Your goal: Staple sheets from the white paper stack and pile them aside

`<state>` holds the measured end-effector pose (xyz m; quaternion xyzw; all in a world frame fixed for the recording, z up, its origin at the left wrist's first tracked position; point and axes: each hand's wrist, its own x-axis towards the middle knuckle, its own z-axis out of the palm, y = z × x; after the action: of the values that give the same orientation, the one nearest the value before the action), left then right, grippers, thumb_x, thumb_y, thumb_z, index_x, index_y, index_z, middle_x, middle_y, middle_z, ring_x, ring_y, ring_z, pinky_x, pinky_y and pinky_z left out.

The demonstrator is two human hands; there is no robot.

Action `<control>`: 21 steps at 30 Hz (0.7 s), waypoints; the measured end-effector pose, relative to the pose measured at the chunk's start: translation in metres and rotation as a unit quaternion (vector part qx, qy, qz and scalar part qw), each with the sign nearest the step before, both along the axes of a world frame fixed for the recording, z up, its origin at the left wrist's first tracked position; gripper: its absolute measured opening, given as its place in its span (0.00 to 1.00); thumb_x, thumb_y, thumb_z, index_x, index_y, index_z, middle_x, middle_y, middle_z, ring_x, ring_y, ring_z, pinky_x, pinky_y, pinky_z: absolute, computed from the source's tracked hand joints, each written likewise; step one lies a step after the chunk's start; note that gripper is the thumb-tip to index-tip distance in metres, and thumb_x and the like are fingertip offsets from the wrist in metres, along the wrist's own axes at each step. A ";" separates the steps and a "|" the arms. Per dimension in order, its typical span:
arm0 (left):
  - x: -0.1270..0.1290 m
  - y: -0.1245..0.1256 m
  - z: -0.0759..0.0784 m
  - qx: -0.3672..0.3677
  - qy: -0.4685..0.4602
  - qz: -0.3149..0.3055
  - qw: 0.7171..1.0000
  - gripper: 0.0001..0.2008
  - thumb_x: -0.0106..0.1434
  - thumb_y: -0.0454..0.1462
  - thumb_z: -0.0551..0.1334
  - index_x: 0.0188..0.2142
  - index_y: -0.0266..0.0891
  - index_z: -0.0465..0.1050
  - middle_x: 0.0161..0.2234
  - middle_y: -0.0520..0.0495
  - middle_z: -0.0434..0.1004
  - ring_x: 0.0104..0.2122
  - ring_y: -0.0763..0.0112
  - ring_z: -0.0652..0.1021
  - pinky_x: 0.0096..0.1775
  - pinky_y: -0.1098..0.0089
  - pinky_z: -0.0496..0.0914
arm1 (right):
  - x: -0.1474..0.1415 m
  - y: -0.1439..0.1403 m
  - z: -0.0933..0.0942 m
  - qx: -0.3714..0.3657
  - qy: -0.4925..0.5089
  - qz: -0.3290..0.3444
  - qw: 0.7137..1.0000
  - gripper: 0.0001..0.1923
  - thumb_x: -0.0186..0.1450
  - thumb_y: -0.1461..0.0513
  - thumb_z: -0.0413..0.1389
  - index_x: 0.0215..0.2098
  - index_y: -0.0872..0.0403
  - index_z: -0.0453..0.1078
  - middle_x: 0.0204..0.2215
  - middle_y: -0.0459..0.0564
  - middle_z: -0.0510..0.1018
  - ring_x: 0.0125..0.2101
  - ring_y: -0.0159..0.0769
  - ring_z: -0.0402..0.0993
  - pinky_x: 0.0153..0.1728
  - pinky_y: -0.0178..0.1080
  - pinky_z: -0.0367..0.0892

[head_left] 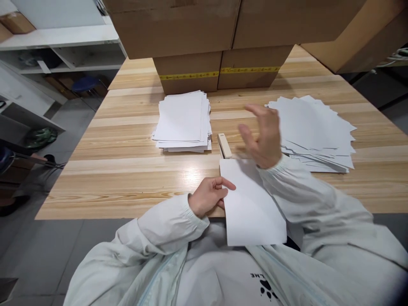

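Left hand [208, 196]: my fingers are curled in, with thumb and forefinger pinched together and pointing to my right, low and close to my body.
Left arm: my forearm runs in from the lower left, in a pale sleeve with a gathered cuff at the wrist.
Right hand [263, 136]: raised and open, my fingers loosely spread and bent, palm turned to my left; it is blurred.
Right arm: my forearm rises from the lower right, in the same pale sleeve, higher than my left.

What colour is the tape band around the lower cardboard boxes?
Yellow with dark markings, on the tape band; the head view shows it.
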<state>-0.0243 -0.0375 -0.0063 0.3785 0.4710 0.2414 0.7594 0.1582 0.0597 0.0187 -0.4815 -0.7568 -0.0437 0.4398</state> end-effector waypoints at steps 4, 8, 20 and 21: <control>-0.029 -0.032 0.012 0.281 0.134 0.022 0.950 0.11 0.65 0.31 0.58 0.36 0.40 0.80 0.31 0.48 0.81 0.29 0.73 0.79 0.34 0.73 0.73 | 0.052 -0.069 -0.002 -0.195 0.159 -0.038 0.967 0.21 0.69 0.51 0.54 0.57 0.48 0.67 0.52 0.54 0.78 0.53 0.47 0.74 0.55 0.53 0.69; -0.038 -0.033 0.031 0.447 0.175 0.027 0.877 0.16 0.66 0.30 0.55 0.38 0.44 0.81 0.34 0.48 0.84 0.33 0.71 0.81 0.38 0.72 0.74 | 0.062 -0.128 -0.017 -0.454 0.235 0.029 0.859 0.21 0.60 0.43 0.61 0.44 0.46 0.75 0.38 0.53 0.83 0.42 0.50 0.80 0.41 0.49 0.78; -0.077 0.110 0.027 0.594 0.332 0.125 0.722 0.12 0.65 0.34 0.61 0.48 0.39 0.75 0.50 0.44 0.81 0.51 0.65 0.78 0.55 0.62 0.73 | 0.171 0.035 -0.012 -0.046 0.315 -0.329 0.889 0.16 0.57 0.70 0.62 0.44 0.58 0.77 0.46 0.65 0.81 0.44 0.46 0.80 0.41 0.44 0.73; -0.085 0.120 0.021 0.594 0.360 0.106 0.712 0.14 0.62 0.34 0.64 0.49 0.39 0.75 0.51 0.43 0.80 0.53 0.62 0.77 0.57 0.60 0.71 | 0.186 0.046 -0.022 -0.068 0.276 -0.332 0.899 0.15 0.58 0.68 0.62 0.45 0.58 0.77 0.45 0.68 0.81 0.42 0.47 0.80 0.37 0.45 0.72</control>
<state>-0.1088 0.0821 0.0147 0.7573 0.5053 0.3958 0.1203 0.3446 0.1058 -0.0036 -0.7264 -0.4022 -0.0011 0.5573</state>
